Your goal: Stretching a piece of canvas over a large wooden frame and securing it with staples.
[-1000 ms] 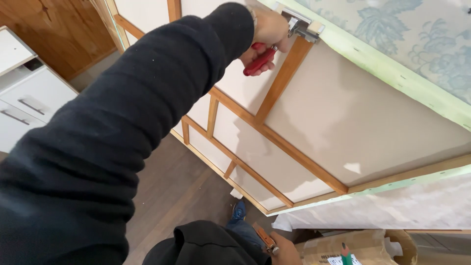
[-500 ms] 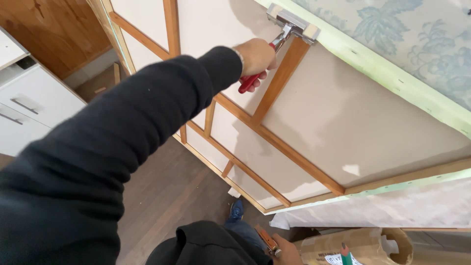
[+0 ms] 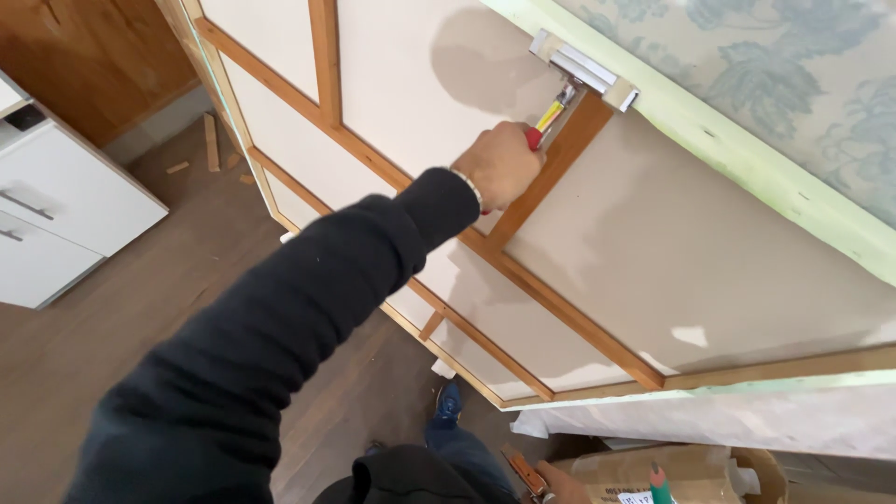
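A pale wall panel (image 3: 672,252) framed in wooden battens (image 3: 569,322) rises over the dark wood floor (image 3: 140,336), white drawers (image 3: 56,215) far left, where the left hand (image 3: 499,163), grip pressed around a red-handled scraper (image 3: 551,117), sets its blade against the green-edged wallpaper (image 3: 747,75); the right hand is unseen.

Colours and patterns, placed against the white wall panels (image 3: 709,252):

Panels: off-white, plain; framing strips (image 3: 560,317) across them are orange-brown wood.
Edge board (image 3: 747,159) above the panels: pale green, streaked.
Wallpaper (image 3: 793,65) beyond that board: grey-blue leaf and flower print on pale ground.
Scraper (image 3: 583,70) at the panels' upper edge: silver metal blade, handle red with a yellow band, in the left hand (image 3: 502,165).
Sleeve (image 3: 280,345) across the panels: black, plain.
Floor (image 3: 140,327) below the panels: dull brown.
Cabinet (image 3: 56,215) far left of the panels: white, grey handles
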